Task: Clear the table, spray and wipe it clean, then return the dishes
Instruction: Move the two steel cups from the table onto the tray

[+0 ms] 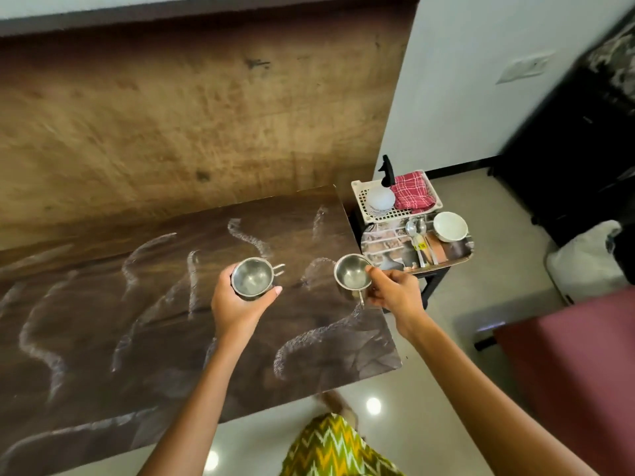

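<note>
My left hand (237, 305) grips a steel cup (252, 277) from below, held over the dark brown table (103, 321). My right hand (395, 290) holds a second steel cup (351, 274) by its rim, above the table's right end. Both cups look empty. To the right stands a small side stand with a patterned tray (381, 245) holding a white bowl (450, 226) and several spoons (417, 240). Behind it a white basket (364, 201) carries a spray bottle (380, 197) and a red checked cloth (412, 190).
The table shows pale wavy streaks across its top. A white wall rises behind the side stand. A maroon seat (577, 372) sits at the right, a dark cabinet (577, 139) farther back, and a white bag (584, 262) lies on the pale tiled floor.
</note>
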The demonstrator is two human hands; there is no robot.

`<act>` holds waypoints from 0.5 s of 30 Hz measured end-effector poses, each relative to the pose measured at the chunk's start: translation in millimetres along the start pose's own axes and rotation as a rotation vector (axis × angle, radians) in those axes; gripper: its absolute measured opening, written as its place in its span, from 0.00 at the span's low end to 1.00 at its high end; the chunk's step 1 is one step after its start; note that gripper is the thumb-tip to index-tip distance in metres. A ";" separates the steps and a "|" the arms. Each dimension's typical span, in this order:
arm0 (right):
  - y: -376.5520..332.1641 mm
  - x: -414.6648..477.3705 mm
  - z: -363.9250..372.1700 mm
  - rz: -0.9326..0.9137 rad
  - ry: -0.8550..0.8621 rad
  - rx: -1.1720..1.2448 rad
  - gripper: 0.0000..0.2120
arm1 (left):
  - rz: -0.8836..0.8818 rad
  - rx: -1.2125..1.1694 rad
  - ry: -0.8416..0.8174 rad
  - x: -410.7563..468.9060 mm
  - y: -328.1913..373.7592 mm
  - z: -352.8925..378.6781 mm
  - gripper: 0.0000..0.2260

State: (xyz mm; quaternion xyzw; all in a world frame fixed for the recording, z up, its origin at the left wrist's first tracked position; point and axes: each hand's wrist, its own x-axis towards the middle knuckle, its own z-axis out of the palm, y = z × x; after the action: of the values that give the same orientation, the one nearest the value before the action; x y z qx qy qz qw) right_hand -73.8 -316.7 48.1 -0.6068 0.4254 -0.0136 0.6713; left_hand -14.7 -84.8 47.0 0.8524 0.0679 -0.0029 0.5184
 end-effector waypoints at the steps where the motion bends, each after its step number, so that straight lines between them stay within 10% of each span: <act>1: -2.7 14.6 -7.4 0.006 0.010 -0.014 0.09 | 0.001 -0.004 -0.016 7.1 3.5 13.0 0.30; 15: -1.0 226.7 -55.9 -0.090 -0.065 -0.442 0.10 | -0.026 0.043 -0.152 109.6 14.6 172.1 0.31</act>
State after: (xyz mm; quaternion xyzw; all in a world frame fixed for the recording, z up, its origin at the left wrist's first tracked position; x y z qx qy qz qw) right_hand 38.5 -483.0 -71.3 -0.7578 0.3685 0.0695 0.5339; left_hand 106.8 -231.2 -28.0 0.8599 0.0393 -0.0756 0.5033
